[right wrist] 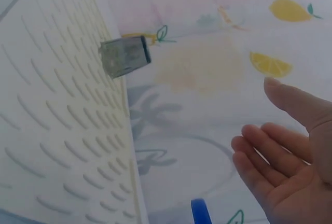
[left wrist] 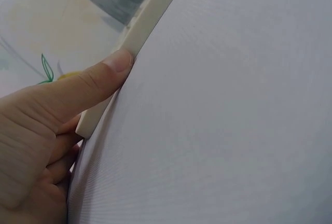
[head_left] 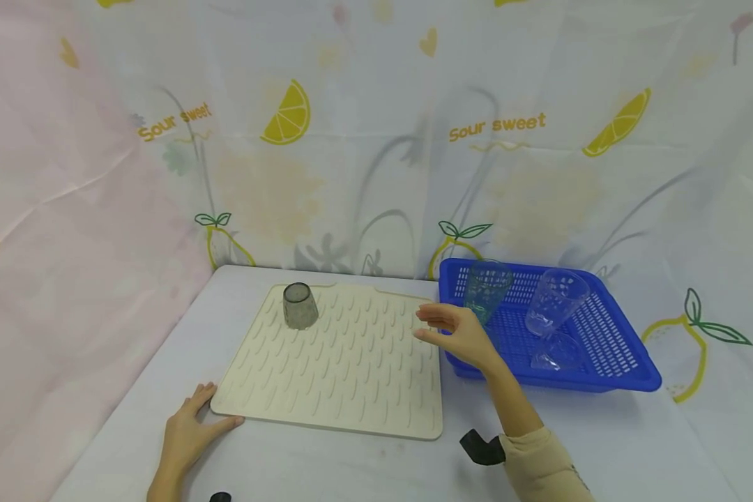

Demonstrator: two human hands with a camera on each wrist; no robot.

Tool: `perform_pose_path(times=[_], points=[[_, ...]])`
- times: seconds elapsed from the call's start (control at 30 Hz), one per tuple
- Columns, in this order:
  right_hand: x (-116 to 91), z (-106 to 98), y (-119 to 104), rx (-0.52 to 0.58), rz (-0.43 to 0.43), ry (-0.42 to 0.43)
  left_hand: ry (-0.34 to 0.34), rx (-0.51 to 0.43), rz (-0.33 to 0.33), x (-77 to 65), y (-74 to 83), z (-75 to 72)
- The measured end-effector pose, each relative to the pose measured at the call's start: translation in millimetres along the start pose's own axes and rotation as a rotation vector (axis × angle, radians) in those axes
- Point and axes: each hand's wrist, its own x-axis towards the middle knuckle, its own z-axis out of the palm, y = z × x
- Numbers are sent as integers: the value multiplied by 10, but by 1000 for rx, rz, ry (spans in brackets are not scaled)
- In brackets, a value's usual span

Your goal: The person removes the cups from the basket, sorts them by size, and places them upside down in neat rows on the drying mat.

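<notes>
My left hand (head_left: 185, 432) holds the near left corner of a cream drying mat (head_left: 351, 369), thumb along its front edge and fingers at its left side. On the mat's far left stands a grey tinted glass (head_left: 300, 307), seemingly upside down. My right hand (head_left: 461, 335) hovers between the mat's right edge and a blue basket (head_left: 627, 380). Its palm is empty and the thumb stands apart from the loosely bent fingers, as the right wrist view shows. The basket holds a greenish glass (head_left: 486, 289), a clear glass (head_left: 555, 300) and another clear glass (head_left: 558, 352) lying in front.
Behind the white table (head_left: 326, 460) hangs a lemon-printed cloth (head_left: 364, 125). Near the right forearm is a black curved object (head_left: 482, 447), partly behind the sleeve. A small black piece (head_left: 220, 497) shows at the bottom edge of the head view.
</notes>
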Motion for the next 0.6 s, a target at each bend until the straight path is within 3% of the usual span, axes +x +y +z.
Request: perform_pose_path(times=[0.43,0.6], points=[[-387,-325,101,-35,130,97,-5,-4,-10,-3,-14,-12],[-499,-416,127,-56,139,133,3,1,0,2,-9,-3]])
